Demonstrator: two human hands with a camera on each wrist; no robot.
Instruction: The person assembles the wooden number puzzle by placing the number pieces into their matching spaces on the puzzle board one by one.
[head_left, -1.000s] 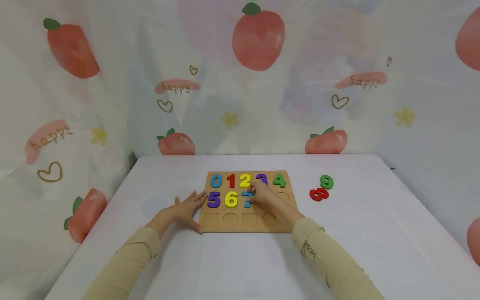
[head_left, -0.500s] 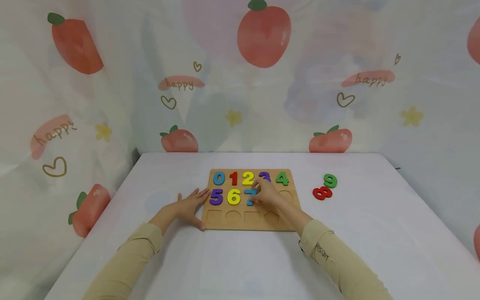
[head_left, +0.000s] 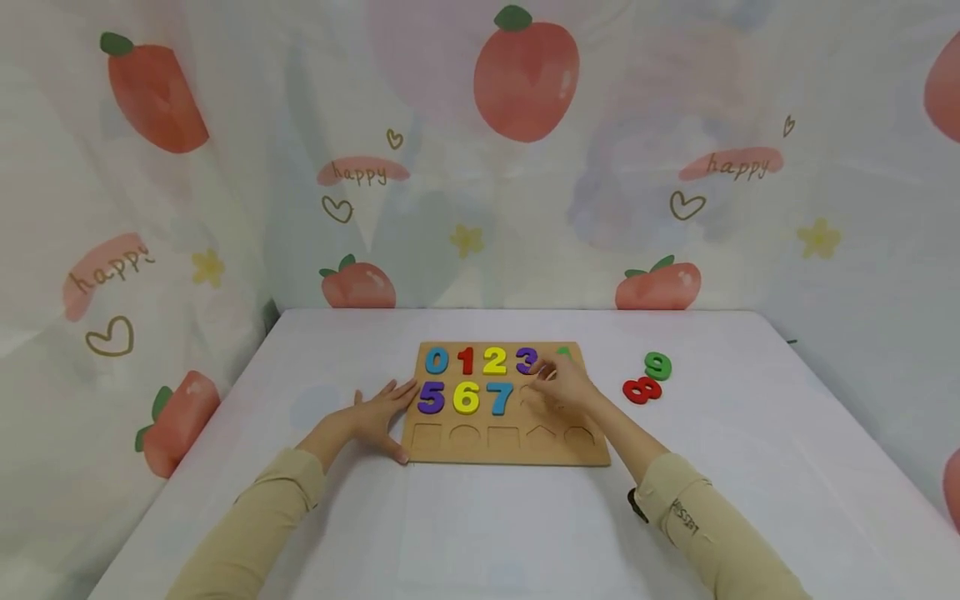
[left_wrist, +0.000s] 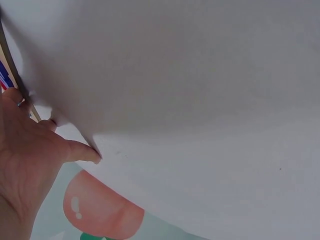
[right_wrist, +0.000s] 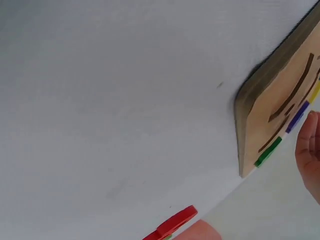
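Observation:
My left hand rests with spread fingers at the left edge of the wooden number board; the left wrist view shows its thumb on the white cloth. Over the right part of the board, my right hand has loosely bent fingers with nothing seen between them. It is nearest the purple 3 and mostly covers the green 4. The blue 7 sits in the second row, right of the yellow 6 and purple 5. The blue 0, red 1 and yellow 2 stand in the top row.
A red 8 and a green 9 lie together on the white table, right of the board. Shape recesses run along the board's front row. A fruit-print cloth hangs behind the table.
My right hand has let go of the blue 7 and moved right across the board, uncovering the 7 and the purple 3 and covering most of the green 4. My left hand stays put.

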